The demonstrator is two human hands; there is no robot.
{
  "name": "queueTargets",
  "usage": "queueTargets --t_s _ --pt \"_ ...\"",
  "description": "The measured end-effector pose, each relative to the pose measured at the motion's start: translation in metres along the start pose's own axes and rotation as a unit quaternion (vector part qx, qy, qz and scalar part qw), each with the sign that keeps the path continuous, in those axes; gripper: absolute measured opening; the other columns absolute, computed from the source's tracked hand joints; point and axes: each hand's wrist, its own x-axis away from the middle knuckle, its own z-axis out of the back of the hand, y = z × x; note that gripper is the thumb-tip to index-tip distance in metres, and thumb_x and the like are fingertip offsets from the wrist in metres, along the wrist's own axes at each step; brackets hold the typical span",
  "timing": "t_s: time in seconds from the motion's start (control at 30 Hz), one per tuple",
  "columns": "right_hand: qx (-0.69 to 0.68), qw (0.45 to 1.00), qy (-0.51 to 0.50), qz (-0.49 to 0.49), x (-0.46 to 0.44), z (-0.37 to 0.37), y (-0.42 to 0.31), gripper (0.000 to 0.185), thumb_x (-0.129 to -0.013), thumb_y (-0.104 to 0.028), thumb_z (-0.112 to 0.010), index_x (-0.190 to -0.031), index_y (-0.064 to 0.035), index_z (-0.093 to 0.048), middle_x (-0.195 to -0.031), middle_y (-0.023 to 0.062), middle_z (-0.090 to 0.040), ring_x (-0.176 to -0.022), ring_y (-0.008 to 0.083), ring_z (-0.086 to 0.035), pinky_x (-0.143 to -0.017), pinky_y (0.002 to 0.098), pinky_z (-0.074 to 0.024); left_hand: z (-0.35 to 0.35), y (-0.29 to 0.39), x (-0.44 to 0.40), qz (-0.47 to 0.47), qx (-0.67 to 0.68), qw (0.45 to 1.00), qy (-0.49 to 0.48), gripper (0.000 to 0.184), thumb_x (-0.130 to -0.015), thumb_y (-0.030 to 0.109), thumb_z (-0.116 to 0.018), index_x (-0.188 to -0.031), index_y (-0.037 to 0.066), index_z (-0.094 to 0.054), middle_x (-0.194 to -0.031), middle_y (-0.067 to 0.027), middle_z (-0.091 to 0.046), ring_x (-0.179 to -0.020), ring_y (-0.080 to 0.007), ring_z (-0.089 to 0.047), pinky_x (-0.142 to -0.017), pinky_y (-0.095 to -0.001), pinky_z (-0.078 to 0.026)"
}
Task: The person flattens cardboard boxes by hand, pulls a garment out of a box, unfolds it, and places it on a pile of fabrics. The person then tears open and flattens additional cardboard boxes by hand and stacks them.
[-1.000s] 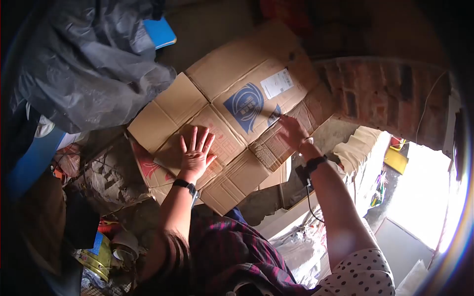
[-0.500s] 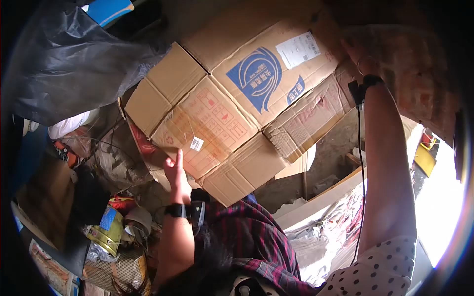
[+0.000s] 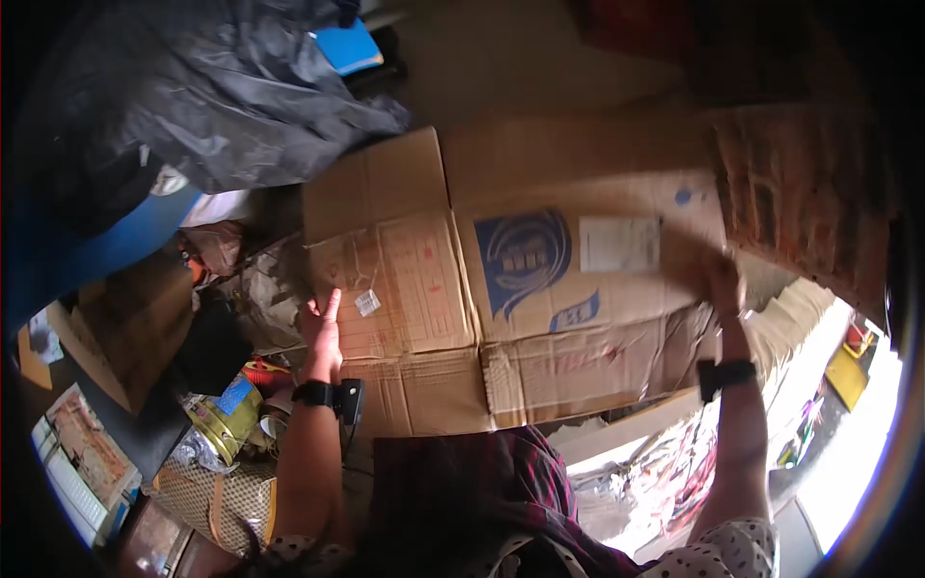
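An opened-out cardboard box (image 3: 405,260) spreads across the middle of the head view, its flaps unfolded. It carries a blue printed logo, a white label (image 3: 620,245) and a small white sticker (image 3: 367,302). My left hand (image 3: 324,332) grips the left edge, thumb on the printed face and the other fingers mostly hidden. At the opposite edge, my right hand (image 3: 725,281) is closed on the cardboard, in shadow and slightly blurred. Both wrists wear black straps.
Black plastic sheeting (image 3: 231,106) with a blue object (image 3: 349,48) lies at upper left. A yellowish tin (image 3: 226,424) and a woven bag (image 3: 217,501) stand at lower left. More brown cardboard (image 3: 805,193) is at right, above a yellow dustpan-like object (image 3: 848,376).
The cardboard has turned clockwise to lie nearly level and sits lower in view. My right hand has come down along its right edge; my left hand stays at the left edge.
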Motion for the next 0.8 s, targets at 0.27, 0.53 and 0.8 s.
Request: queueTargets --t_s 0.27,0.53,0.8 --pt "-0.053 0.994 0.005 0.091 0.038 -0.154 -0.032 0.089 -0.061 -0.033 -0.08 -0.128 0.0043 -0.034 -0.129 0.0265 -0.041 -0.118 0.0395 -0.042 -0.099 0.0439 -0.0366 -0.043 -0.094 -0.073 -0.08 -0.113 0.989 0.056 0.073 -0.074 0.046 -0.076 -0.12 -0.003 -0.046 -0.105 -0.0127 -0.058 -0.096 -0.0202 -0.054 -0.087 -0.0357 -0.044" --pt "0.194 0.968 -0.159 0.003 0.1 -0.046 -0.17 0.097 -0.074 -0.039 -0.073 -0.147 -0.0109 -0.016 -0.154 0.0124 -0.009 -0.141 0.0297 -0.012 -0.111 0.0484 -0.024 -0.005 -0.064 -0.007 -0.179 -0.284 0.934 0.118 0.065 -0.081 0.049 -0.062 -0.123 0.003 -0.047 -0.127 -0.0192 -0.047 -0.119 -0.0343 -0.046 -0.094 -0.0448 -0.042" --pt "-0.079 0.915 -0.223 0.326 0.217 -0.047 -0.172 0.057 -0.069 -0.024 -0.077 -0.117 0.0019 -0.058 -0.129 0.0234 -0.05 -0.12 0.0361 -0.049 -0.102 0.0394 -0.0393 0.215 -0.083 -0.008 -0.202 -0.031 0.967 0.154 0.053 -0.075 0.027 -0.073 -0.114 -0.001 -0.052 -0.114 -0.0205 -0.05 -0.101 -0.0355 -0.051 -0.088 -0.0419 -0.042"
